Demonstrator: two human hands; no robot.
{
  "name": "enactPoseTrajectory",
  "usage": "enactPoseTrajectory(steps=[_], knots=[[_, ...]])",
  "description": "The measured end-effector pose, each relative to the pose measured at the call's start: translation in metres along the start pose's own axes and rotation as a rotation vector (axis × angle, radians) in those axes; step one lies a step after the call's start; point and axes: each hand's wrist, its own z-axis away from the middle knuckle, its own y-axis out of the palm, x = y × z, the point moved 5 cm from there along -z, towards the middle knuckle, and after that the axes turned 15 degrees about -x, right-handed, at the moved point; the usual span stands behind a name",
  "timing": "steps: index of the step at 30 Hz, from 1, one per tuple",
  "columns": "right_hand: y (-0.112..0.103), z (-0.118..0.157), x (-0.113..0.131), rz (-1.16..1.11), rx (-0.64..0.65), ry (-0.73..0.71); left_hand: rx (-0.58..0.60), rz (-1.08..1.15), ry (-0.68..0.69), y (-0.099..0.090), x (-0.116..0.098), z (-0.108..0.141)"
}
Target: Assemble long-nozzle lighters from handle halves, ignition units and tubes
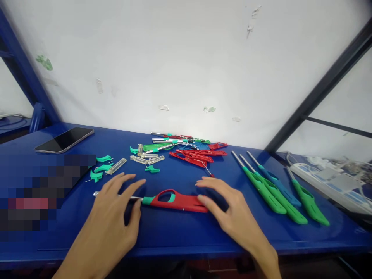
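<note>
A red gas lighter (186, 202) with a long metal tube and a green trigger lies sideways on the blue table (174, 238). My left hand (116, 211) is over its tube, fingers spread and hiding part of the metal; whether it touches cannot be told. At the handle's right end, my right hand (229, 211) is open, thumb tip at the red plastic and fingers curved beyond it. Behind them lie loose green triggers (101, 167), clear fuel tanks (116, 166) and a pile of red handle halves (200, 155) with metal tubes (162, 148).
Several assembled lighters, green (263, 188) and blue (279, 181), lie side by side at the right. A phone (65, 140) rests at the back left. Past a dark metal frame bar (308, 93) is a white power strip (331, 186). A white wall (174, 58) stands behind.
</note>
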Motion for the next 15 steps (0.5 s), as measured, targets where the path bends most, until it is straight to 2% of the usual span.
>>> enactPoseTrajectory(steps=[4, 8, 11, 13, 15], knots=[[0.026, 0.011, 0.028, -0.029, 0.193, -0.095, 0.079, 0.034, -0.03, 0.009, 0.0, 0.007], [0.041, 0.015, 0.035, 0.065, 0.228, -0.128, 0.086, 0.105, 0.014, 0.006, -0.003, 0.004], [0.041, 0.015, 0.034, 0.079, 0.205, -0.13, -0.052, 0.104, 0.02, -0.009, -0.012, -0.001], [0.037, 0.014, 0.034, 0.071, 0.156, -0.126, -0.202, 0.053, -0.099, -0.023, -0.012, -0.001], [0.032, 0.012, 0.035, 0.059, 0.1, -0.117, -0.323, 0.06, -0.28, -0.035, -0.006, 0.002]])
